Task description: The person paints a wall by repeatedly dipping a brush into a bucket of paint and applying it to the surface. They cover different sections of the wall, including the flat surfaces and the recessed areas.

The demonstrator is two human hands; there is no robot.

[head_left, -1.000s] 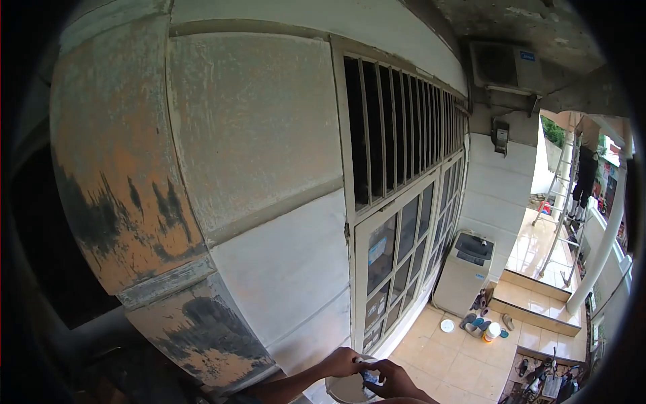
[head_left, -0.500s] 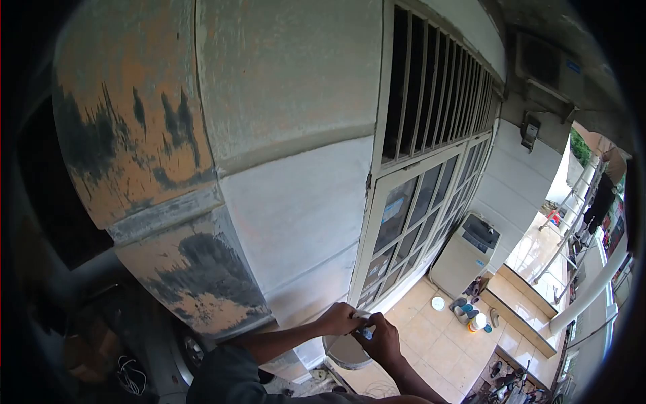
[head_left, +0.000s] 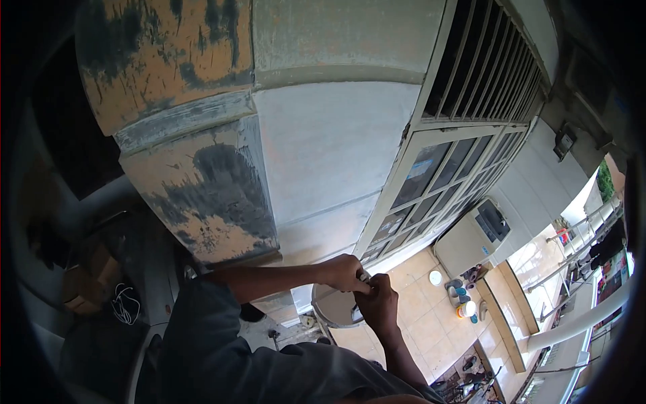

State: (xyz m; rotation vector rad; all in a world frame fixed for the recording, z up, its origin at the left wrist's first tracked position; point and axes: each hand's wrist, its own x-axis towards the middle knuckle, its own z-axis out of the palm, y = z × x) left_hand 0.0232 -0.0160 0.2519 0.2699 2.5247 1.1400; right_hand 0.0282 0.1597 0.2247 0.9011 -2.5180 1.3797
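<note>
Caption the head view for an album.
Left hand and right hand meet by a round container, beside a patchy wall.

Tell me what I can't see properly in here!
All in the head view:
What the left hand and right hand pinch: fingers hide it.
Behind the barred opening: too dark.
The label on the washing machine: too small to read.
My shoes: hidden below my shirt.

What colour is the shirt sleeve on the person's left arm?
Dark grey, as the head view shows best on the sleeve.
</note>
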